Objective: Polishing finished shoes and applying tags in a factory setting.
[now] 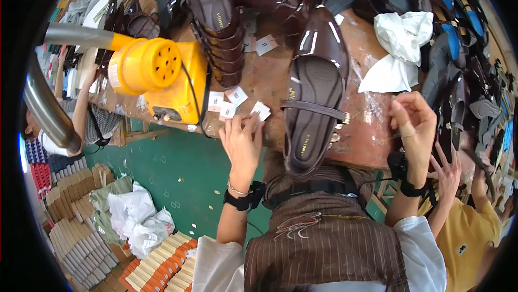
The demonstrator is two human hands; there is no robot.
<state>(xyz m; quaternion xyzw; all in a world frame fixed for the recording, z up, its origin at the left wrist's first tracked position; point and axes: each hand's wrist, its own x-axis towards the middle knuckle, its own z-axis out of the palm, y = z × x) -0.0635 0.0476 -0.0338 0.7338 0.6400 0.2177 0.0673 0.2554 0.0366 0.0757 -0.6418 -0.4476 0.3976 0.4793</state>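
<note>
Yellow machine (pixel 181 79) with a round, perforated housing, standing at the left end of the desk (pixel 356 149), close to its near edge. Stack of brown shoes (pixel 224 49), nested one over another, just beside the machine and running toward the far edge. Small white labels (pixel 236 95), scattered between the stack and the near edge. Left hand (pixel 241 142), at the near edge, fingers bent and fingertips at the labels; whether its grip has closed on one cannot be told. Dark brown glossy shoe (pixel 315 84), sole down, toe toward the far edge, heel reaching past the near edge, its strap crossing the opening. White cloth (pixel 403 35), crumpled, farther back to the shoe's right. Right hand (pixel 416 127), raised near the near edge, apart from the shoe, fingers curled toward the thumb; whether its grip contains anything cannot be told. Co-worker's hand (pixel 448 168), fingers spread, beside the right hand
</note>
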